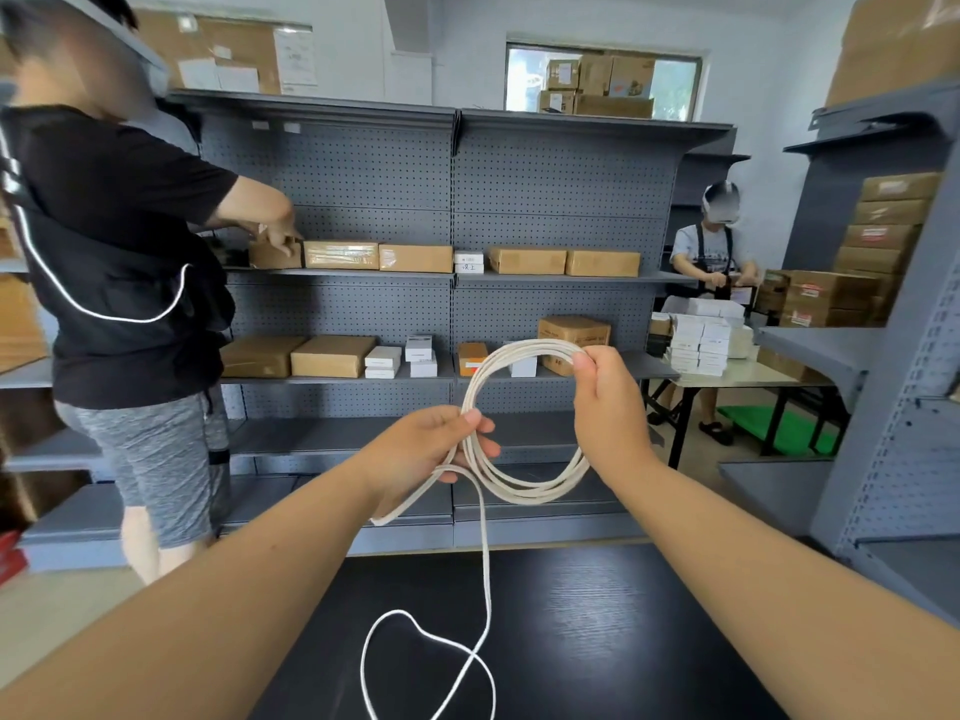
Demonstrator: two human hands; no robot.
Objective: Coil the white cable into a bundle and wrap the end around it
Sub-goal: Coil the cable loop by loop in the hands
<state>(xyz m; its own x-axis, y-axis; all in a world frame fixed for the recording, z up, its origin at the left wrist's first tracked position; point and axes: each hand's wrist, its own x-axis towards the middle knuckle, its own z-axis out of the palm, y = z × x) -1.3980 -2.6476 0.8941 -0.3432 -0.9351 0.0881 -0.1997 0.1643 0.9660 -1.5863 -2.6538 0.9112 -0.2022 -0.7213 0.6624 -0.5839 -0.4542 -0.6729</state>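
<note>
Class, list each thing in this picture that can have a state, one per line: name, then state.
cable, partly coiled; the rest lies loose on the table.
left hand, pinching the loops' left side.
right hand, gripping the loops' top.

Grey shelving (452, 304), cardboard boxes (332, 356), 2 people (114, 241).

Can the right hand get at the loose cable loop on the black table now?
Probably not yet: the right hand is busy pinching the coil. Nothing blocks the way down to the loose loop on the table.
</note>
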